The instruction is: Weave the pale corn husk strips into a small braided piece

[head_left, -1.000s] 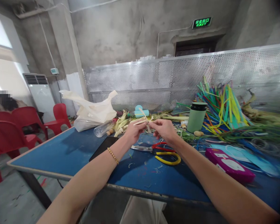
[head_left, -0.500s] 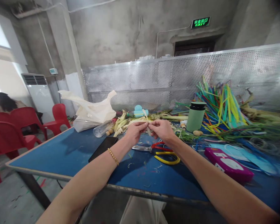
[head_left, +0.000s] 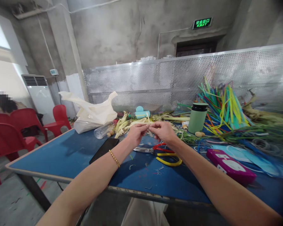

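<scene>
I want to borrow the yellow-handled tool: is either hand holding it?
No, the tool lies on the table, while the left hand and right hand pinch a pale strip.

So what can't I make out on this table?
All in the head view:
Pale strip: hidden where the left hand and right hand pinch it.
Flat black object: partly behind the left forearm.
Red scissors handle: partly behind the right forearm.
Table: right end cut off by the picture's edge.

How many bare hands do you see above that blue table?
2: the left hand, and beside it the right hand, both pinching a pale strip above the blue table. No others show there.
</scene>
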A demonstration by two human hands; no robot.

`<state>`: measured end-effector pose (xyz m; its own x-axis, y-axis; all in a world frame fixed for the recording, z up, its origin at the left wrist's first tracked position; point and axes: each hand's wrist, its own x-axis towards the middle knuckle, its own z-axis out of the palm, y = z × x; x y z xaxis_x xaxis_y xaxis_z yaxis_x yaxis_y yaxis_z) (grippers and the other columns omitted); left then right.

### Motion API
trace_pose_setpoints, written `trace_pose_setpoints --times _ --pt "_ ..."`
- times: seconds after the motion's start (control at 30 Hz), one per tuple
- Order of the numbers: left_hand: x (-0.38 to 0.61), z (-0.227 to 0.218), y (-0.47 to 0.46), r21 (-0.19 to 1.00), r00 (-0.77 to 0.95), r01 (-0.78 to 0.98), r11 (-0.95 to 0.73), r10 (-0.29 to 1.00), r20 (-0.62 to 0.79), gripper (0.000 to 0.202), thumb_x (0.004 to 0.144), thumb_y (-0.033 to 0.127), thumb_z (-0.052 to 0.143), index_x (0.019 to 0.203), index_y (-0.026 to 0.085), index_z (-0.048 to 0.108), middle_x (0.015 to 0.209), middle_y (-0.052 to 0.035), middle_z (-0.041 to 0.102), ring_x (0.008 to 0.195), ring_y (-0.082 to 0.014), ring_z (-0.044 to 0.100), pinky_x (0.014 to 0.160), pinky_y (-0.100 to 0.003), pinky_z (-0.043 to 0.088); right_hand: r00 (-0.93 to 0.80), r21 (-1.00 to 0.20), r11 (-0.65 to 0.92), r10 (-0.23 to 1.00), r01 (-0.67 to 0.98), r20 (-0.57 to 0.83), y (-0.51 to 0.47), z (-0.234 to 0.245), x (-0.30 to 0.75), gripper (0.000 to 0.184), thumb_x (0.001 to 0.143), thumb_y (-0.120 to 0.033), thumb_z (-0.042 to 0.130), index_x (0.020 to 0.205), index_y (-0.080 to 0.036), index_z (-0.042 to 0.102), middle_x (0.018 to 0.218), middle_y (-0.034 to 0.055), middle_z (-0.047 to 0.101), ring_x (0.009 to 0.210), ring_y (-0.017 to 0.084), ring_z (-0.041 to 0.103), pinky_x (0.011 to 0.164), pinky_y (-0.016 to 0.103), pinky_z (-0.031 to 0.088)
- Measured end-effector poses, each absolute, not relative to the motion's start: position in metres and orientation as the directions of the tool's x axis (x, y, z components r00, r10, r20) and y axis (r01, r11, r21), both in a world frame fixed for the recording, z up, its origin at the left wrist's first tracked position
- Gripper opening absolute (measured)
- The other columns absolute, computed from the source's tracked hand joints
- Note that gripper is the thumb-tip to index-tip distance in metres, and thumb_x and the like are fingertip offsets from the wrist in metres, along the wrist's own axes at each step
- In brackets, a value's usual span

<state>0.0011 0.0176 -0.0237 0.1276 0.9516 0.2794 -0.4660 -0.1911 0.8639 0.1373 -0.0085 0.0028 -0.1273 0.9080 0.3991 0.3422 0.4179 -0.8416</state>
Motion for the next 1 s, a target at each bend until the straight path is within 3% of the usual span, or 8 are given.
trace_pose_setpoints --times 0.17,0.33,0.57,0.77,1.0 --pt "0.001 -0.021 0.015 0.852 0.168 -0.493 -0.177 0.941 0.293 0.022 0.057 0.02 0.081 0.072 0.007 0.071 0.066 -0.0046 0.065 0.049 -0.005 0.047 0.052 -0.023 0.035 -0.084 -0.931 0.339 0.94 0.134 0.33 -0.011 0.004 0.132 0.004 0.073 -0.014 0.061 0.07 -0.013 0.058 0.051 0.0005 0.061 0.043 0.012 0.057 0.037 0.021 0.049" --pt "0.001 -0.023 0.016 0.83 0.193 -0.533 -0.165 0.931 0.31 0.022 0.057 0.019 0.081 0.073 0.006 0.072 0.066 -0.0068 0.067 0.062 -0.0118 0.059 0.065 -0.027 0.043 -0.055 -0.936 0.341 0.94 0.086 0.338 -0.009 0.005 0.13 0.003 0.074 -0.011 0.062 0.071 -0.011 0.06 0.059 0.0029 0.065 0.044 0.01 0.057 0.039 0.022 0.052" --pt "0.002 -0.023 0.015 0.824 0.201 -0.539 -0.176 0.923 0.328 0.023 0.056 0.021 0.082 0.071 0.006 0.07 0.062 -0.0056 0.065 0.059 -0.0111 0.057 0.063 -0.026 0.043 -0.072 -0.904 0.402 0.916 0.146 0.395 -0.007 0.002 0.129 0.01 0.076 -0.016 0.06 0.067 -0.012 0.059 0.056 0.0029 0.064 0.043 0.01 0.057 0.037 0.022 0.051" --pt "0.004 -0.021 0.013 0.817 0.156 -0.546 -0.182 0.937 0.313 0.022 0.056 0.02 0.081 0.067 0.006 0.069 0.056 -0.0045 0.062 0.053 -0.0092 0.053 0.057 -0.024 0.041 -0.073 -0.858 0.422 0.905 0.293 0.42 -0.01 0.003 0.128 0.013 0.078 -0.019 0.057 0.066 -0.014 0.055 0.051 0.0004 0.061 0.037 0.011 0.055 0.031 0.021 0.047" --pt "0.007 -0.018 0.006 0.825 0.1 -0.541 -0.164 0.961 0.257 0.014 0.061 0.015 0.077 0.064 0.006 0.066 0.053 -0.0035 0.06 0.048 -0.0073 0.052 0.054 -0.022 0.041 -0.132 -0.797 0.469 0.88 0.379 0.455 -0.012 0.005 0.129 0.016 0.079 -0.021 0.055 0.064 -0.016 0.054 0.044 -0.0025 0.056 0.034 0.011 0.053 0.032 0.02 0.045"
